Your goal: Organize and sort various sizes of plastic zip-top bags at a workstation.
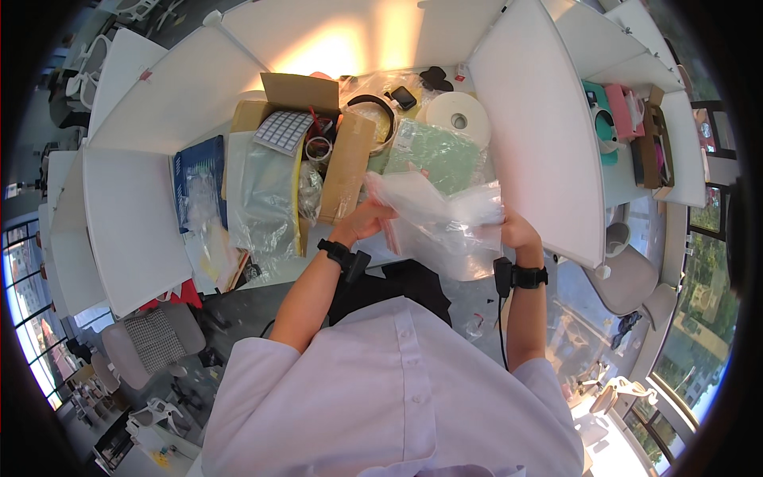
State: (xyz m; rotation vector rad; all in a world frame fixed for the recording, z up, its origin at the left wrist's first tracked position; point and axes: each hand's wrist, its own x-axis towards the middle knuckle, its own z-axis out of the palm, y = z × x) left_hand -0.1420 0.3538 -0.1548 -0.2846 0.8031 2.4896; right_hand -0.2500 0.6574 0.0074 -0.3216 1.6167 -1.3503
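Note:
Both my hands hold clear plastic bags [445, 226], bunched and overlapping, above the near edge of the table. My left hand [368, 220] is closed on their left side, where a reddish strip runs along an edge. My right hand [519, 229] grips their right side, its fingertips partly hidden by the plastic. Just beyond the bags lies a green sheet [433, 155] under clear wrapping. An open cardboard box [347, 167] stands near my left hand, with a white keypad-like panel [284, 131] and a roll of clear tape [318, 149] on top of its contents.
A large white roll [458, 119], a black headband-like loop [372, 103] and a small black-screened device [404, 98] sit at the back. Left are plastic-wrapped packs [266, 199] and a blue package [199, 175]. White partitions [532, 119] wall the table on three sides.

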